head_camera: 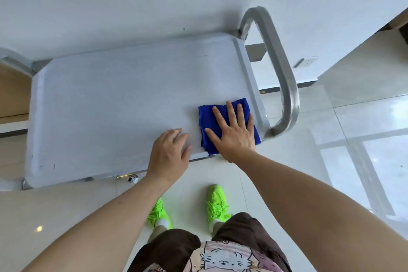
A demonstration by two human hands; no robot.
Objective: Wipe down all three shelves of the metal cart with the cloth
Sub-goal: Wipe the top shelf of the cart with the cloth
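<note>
The metal cart's top shelf [114, 104] is a pale grey tray with a raised rim, seen from straight above. A folded blue cloth [208, 121] lies at its near right corner. My right hand [233, 132] presses flat on the cloth, fingers spread and pointing away from me. My left hand [169, 153] rests on the shelf's near edge just left of the cloth, fingers curled down onto the surface, holding nothing. The two lower shelves are hidden under the top one.
A looped metal handle [280, 73] rises at the cart's right end. A white wall [154, 2] runs behind the cart, with a socket [309, 60] low on it. A wooden cabinet [13, 93] is at the left. My green shoes [217, 204] stand on the glossy tile floor.
</note>
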